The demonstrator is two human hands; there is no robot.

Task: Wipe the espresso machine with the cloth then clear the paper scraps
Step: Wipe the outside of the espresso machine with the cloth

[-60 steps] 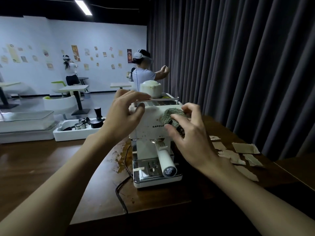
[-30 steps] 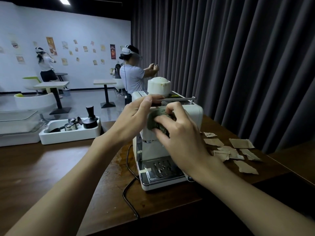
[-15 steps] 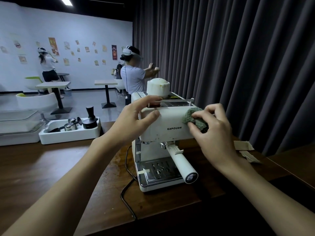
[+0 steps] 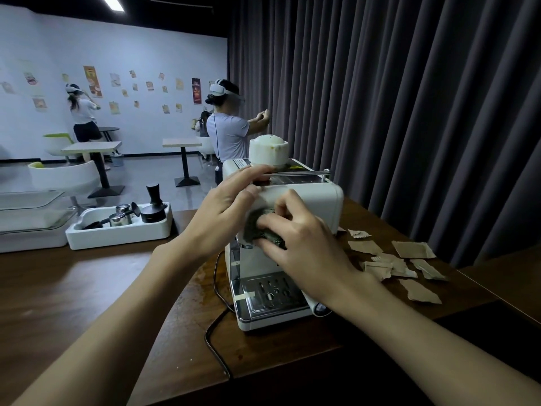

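Crumpled cloth in right hand grip, against espresso machine, left hand atop

Left arm: we see it bare, reaching in from the lower left and rising toward the middle.
Left hand: back toward us; it grips the top front edge of the espresso machine, fingers laid over the top, thumb on the front.
Right arm: bare, coming in from the lower right.
Right hand: back toward us, fingers curled round the cloth and pressing it to the machine's front (the fingertips mostly tucked out of our sight).
Spacing: right knuckles just beside the left thumb.
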